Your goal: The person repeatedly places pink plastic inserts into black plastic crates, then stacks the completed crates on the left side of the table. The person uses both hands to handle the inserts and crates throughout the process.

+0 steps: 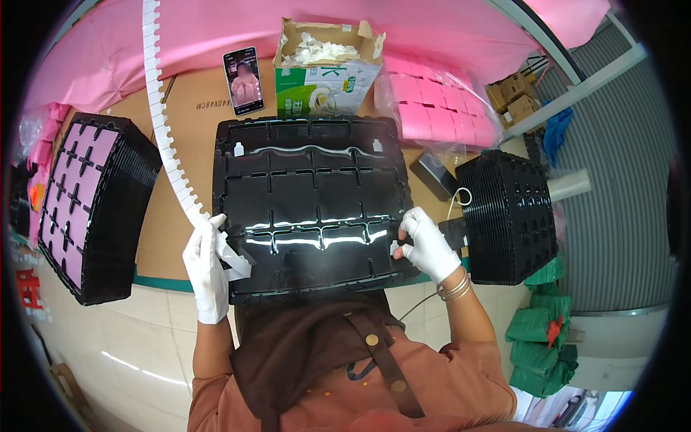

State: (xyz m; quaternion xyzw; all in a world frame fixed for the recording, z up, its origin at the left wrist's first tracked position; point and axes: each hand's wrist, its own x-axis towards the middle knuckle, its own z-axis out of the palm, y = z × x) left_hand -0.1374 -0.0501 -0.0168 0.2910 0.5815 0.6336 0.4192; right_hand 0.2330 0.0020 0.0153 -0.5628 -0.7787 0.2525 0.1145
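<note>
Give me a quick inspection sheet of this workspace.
Surface: flat brown cardboard.
Job's things: black moulded plastic tray bearing small white tabs; long white notched strip.
Clutter: lit rectangular phone; green-and-white cardboard box of white scraps; plastic-wrapped pink sheets; left black tray stack; right black tray stack.
Grips: white-gloved left hand holds the strip; white-gloved right hand at the tray's right side, closure unclear.
Cables: thin white cable, right.
Surroundings: pink cloth, grey ridged shutter, pale tiled floor.

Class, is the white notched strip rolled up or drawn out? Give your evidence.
Drawn out: the white notched strip runs in a long curve from the picture's top edge to the left hand.
</note>
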